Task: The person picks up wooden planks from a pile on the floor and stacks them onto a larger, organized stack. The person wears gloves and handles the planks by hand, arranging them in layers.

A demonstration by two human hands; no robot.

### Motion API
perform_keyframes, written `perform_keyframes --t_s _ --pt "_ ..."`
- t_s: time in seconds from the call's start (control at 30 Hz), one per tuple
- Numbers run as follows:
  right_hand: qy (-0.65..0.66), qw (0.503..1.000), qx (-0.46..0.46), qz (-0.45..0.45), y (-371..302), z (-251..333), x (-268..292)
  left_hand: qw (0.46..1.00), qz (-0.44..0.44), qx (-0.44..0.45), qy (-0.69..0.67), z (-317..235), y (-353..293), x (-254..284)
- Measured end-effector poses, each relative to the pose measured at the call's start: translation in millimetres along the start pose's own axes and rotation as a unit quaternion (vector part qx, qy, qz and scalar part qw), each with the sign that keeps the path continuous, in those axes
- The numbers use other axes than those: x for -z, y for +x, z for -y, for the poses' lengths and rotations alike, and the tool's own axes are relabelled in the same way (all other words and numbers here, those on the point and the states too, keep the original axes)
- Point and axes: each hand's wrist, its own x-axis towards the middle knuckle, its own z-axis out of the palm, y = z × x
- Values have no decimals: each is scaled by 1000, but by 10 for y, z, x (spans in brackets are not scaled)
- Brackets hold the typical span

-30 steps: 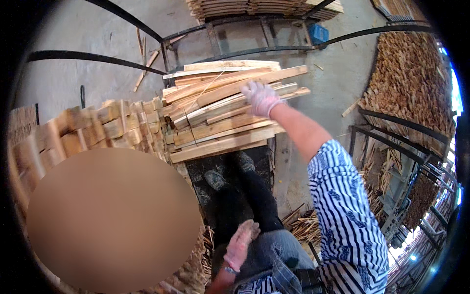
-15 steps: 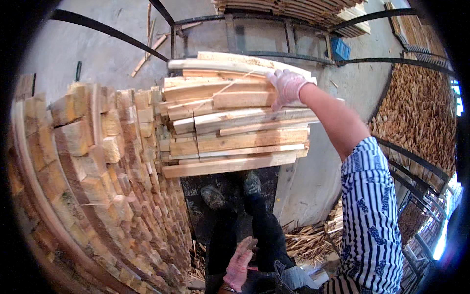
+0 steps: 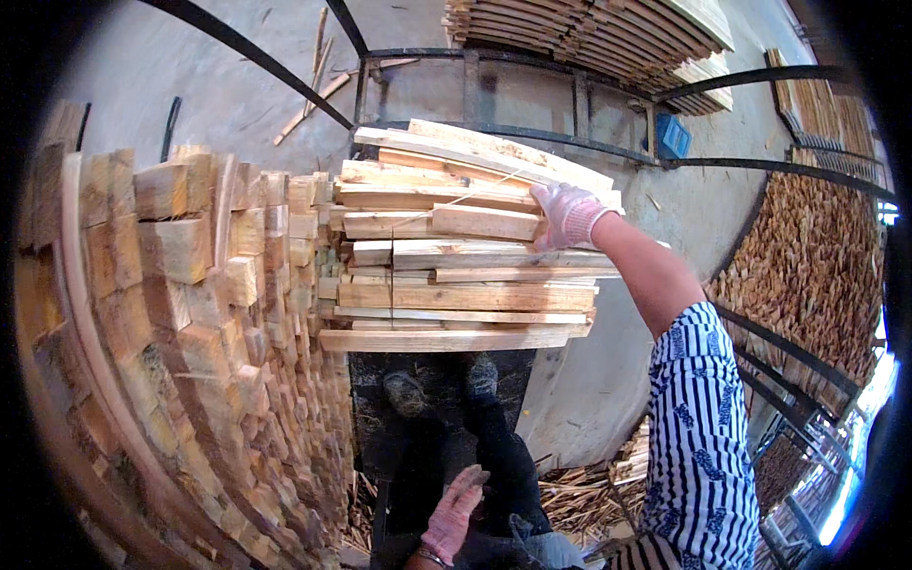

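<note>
A pile of pale wooden slats (image 3: 494, 293) lies crosswise in front of me, with uneven ends. My right hand (image 3: 573, 217), in a white and pink glove, reaches across to the pile's right side. Its fingers and thumb close around the right end of a short wooden slat (image 3: 486, 222) on top. My left hand (image 3: 454, 518), also gloved, is low in front of my body with fingers stretched out. It holds nothing and is apart from the wood. A thin splinter (image 3: 484, 187) lies over the upper slats.
A tall stack of cut timber (image 3: 204, 347) shows its ends on the left. Black metal rails (image 3: 513, 128) run behind the pile. Beyond are more stacked boards (image 3: 579, 33) and a blue crate (image 3: 674, 138). Scrap wood (image 3: 594, 494) lies at lower right.
The view has shifted slightly, so the surroundings appear displaced. My right hand stays at the short slat's end, and my left hand remains low with its fingers extended.
</note>
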Motion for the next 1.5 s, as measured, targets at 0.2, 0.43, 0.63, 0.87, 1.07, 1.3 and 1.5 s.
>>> perform_keyframes --t_s 0.2,0.43,0.63,0.87,1.07,1.3,1.5 --pt "22 999 22 12 -417 26 193 1000 18 -7 -13 16 -66 25" --pt "107 993 -46 -1 -522 129 -178 996 39 -62 -53 -80 199 -106" --pt "240 966 -82 46 -949 270 -272 994 59 -82 -31 -102 162 -173" --pt "584 793 34 171 -2362 468 -1255 977 111 -119 -140 -537 549 -563" --pt "789 554 -70 257 -3988 1246 -1082 970 117 -25 -211 -498 -184 -1168" --pt "812 577 -77 50 -4941 1809 242 969 110 -190 -114 -1047 -1690 -1315" --pt "785 607 -33 -121 -5095 1691 1632 924 122 -361 -27 -1649 -3016 -1545"
